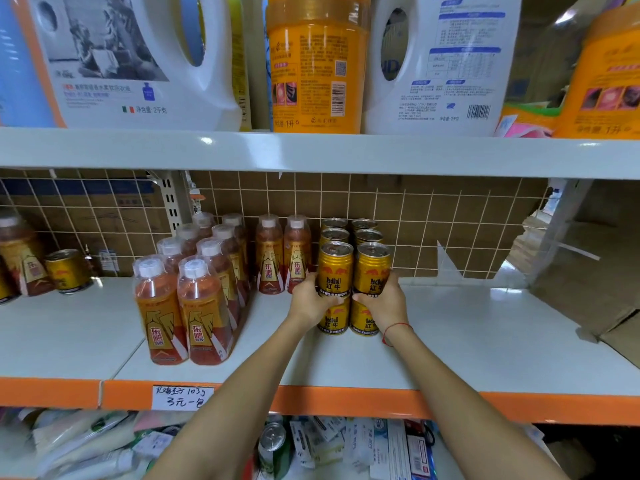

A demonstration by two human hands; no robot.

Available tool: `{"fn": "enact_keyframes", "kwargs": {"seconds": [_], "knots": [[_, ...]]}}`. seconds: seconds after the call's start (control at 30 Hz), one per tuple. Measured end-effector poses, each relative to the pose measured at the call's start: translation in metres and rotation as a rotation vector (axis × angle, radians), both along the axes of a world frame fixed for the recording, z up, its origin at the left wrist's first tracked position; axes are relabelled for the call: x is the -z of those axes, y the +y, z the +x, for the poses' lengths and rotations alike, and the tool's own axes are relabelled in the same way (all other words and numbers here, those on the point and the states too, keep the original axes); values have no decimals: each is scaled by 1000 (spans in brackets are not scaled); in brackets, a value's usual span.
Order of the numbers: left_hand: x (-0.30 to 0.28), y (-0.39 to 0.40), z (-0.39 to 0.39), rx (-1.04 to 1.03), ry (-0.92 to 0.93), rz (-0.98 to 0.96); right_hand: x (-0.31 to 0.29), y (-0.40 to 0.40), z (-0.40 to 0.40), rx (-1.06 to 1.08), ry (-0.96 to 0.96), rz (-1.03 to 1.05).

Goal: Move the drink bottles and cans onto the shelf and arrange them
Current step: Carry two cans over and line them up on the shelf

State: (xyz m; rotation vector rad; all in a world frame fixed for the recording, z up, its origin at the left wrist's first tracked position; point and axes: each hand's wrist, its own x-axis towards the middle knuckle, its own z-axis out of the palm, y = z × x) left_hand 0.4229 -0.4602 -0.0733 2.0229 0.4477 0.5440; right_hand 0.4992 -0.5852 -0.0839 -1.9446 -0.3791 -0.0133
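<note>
- While both hands close around them, the two upper gold cans sit stacked on two lower gold cans near the middle of the white shelf, in front of more cans of the same kind that run back toward the wire grid
- The left hand wraps its fingers round the left upper can and the right hand wraps round the right upper can; whether the cans' weight is already fully on the lower pair I cannot tell
- Just left of the stack stand two brown drink bottles at the back, and further left of the stack a block of the same bottles stands in two rows reaching toward the shelf front
- Far left of the stack, one more bottle and a lone gold can stand apart from the rest
- Right of the stack the shelf shows bare white surface up to a torn cardboard box
- Above the stack, the upper shelf carries white detergent jugs and orange tubs
- Judging by this, most of the drinks are already up and grouped by kind; what seems left is settling this top pair squarely and perhaps bringing the stray can and bottle at far left in with their groups
</note>
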Motion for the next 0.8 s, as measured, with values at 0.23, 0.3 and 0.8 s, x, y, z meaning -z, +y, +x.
{"fn": "enact_keyframes", "kwargs": {"seconds": [0.23,0.3,0.8], "knots": [[0,0,0,-7,10,-13,3,0,1,-5,-15,11],[-1,0,0,-8,12,-15,4,1,1,7,-18,11],[1,1,2,0,19,-38,6,6,-3,86,-72,-13]]}}
